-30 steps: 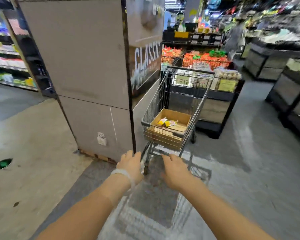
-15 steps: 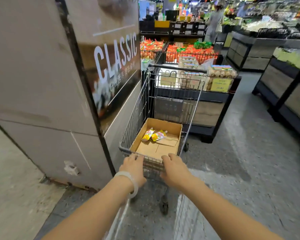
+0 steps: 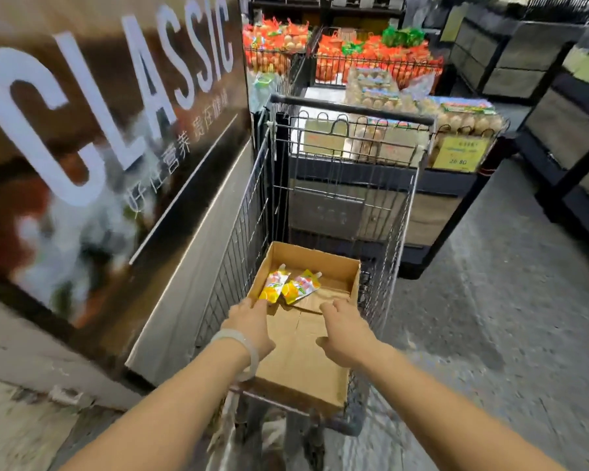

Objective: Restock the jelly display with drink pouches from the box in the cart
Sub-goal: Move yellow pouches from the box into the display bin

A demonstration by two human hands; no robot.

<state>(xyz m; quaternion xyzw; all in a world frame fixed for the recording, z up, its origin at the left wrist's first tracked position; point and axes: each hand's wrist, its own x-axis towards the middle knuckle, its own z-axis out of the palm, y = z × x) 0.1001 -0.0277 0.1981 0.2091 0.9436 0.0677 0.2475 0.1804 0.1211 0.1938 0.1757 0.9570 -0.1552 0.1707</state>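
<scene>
Pouches (image 3: 289,286), two, yellow with fruit print and white spouts, flat at far end of cardboard box (image 3: 300,355) inside wire cart (image 3: 393,239). Left hand (image 3: 252,326) fingertips at nearer pouch, right hand (image 3: 346,333) above box, fingers loosely spread, holding nothing. Egg display (image 3: 456,130) just beyond cart.

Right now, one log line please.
phase: reaching into box | left hand: open, at pouch | right hand: open, empty | pouches left: two

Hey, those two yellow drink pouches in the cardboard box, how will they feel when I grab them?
The drink pouches lie flat and sagging in the cardboard box, so they are probably floppy and will bend in your left hand. The film looks glossy, so likely a bit slippery. Each has a spout at its top corner, probably the firmest part to pinch.
</scene>
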